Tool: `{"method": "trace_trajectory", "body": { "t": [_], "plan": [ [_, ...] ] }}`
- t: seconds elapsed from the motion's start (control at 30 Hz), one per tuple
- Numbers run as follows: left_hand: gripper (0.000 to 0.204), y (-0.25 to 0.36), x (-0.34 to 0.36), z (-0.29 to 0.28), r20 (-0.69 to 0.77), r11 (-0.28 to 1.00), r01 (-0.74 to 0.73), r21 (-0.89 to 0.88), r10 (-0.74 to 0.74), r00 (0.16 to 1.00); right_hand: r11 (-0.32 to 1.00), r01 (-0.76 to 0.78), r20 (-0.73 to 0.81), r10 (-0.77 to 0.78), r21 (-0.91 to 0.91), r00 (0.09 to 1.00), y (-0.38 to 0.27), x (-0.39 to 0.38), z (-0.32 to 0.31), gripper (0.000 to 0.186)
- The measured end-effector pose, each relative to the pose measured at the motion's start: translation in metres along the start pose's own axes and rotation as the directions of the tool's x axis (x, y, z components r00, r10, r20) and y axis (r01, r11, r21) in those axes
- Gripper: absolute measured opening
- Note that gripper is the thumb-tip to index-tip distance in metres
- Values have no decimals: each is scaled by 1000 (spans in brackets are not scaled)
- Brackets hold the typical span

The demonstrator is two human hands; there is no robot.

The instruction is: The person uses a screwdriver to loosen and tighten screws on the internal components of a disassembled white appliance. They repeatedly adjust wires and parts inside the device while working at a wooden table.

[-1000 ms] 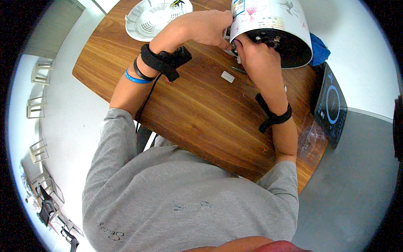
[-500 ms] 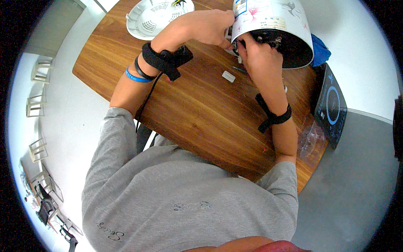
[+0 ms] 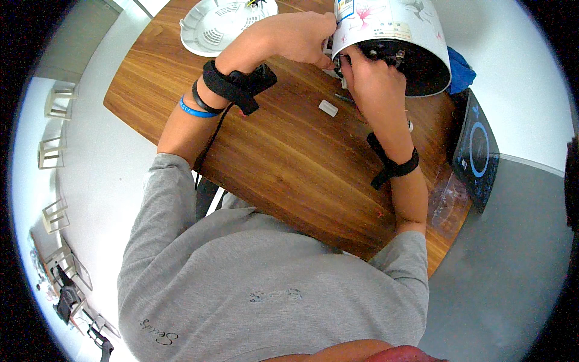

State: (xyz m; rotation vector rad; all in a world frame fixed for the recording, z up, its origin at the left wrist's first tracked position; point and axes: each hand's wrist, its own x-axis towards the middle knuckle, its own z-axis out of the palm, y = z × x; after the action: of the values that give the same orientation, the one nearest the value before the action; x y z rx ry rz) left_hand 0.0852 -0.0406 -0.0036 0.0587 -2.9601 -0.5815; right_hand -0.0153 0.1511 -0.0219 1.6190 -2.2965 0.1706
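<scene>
A white round cooker body (image 3: 392, 27) with a flower print lies tipped on its side on the wooden table (image 3: 289, 157), its dark underside facing me. My left hand (image 3: 301, 36) grips the cooker's left rim and steadies it. My right hand (image 3: 374, 81) presses against the dark underside with its fingers curled at small parts there; whether it holds a tool is hidden. A small white block (image 3: 328, 108) lies on the table just below both hands.
A white perforated lid or plate (image 3: 220, 24) sits at the table's far left. A blue cloth (image 3: 461, 69) lies behind the cooker. A black induction hob (image 3: 476, 157) and a clear plastic bag (image 3: 446, 202) are at the right edge.
The view has shifted slightly; both hands stay at the cooker's underside with small finger movements only.
</scene>
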Motion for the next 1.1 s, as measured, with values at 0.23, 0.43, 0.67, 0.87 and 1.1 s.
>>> {"method": "trace_trajectory", "body": {
  "t": [0.23, 0.43, 0.67, 0.87, 1.1],
  "plan": [
    [59, 0, 0, 0, -10, 999, -24, 29, 24, 1000, 1000, -6, -6, 6, 7, 1000, -1, 0, 0, 17],
    [60, -1, 1, 1, 0, 1000, -11, 24, 11, 1000, 1000, 17, -17, -18, -2, 1000, 0, 0, 1, 17],
    [60, -2, 2, 1, 14, 1000, 4, -2, -4, 1000, 999, 31, -43, -32, -20, 999, 0, 1, 2, 16],
    [61, -1, 2, 3, 3, 1000, 23, 20, -23, 1000, 999, 34, -40, -35, -24, 999, 2, -1, 5, 17],
    [63, -2, 2, 4, -20, 999, -25, 29, 26, 999, 999, 22, -8, -22, -45, 1000, 2, 1, 4, 18]
  ]
}}
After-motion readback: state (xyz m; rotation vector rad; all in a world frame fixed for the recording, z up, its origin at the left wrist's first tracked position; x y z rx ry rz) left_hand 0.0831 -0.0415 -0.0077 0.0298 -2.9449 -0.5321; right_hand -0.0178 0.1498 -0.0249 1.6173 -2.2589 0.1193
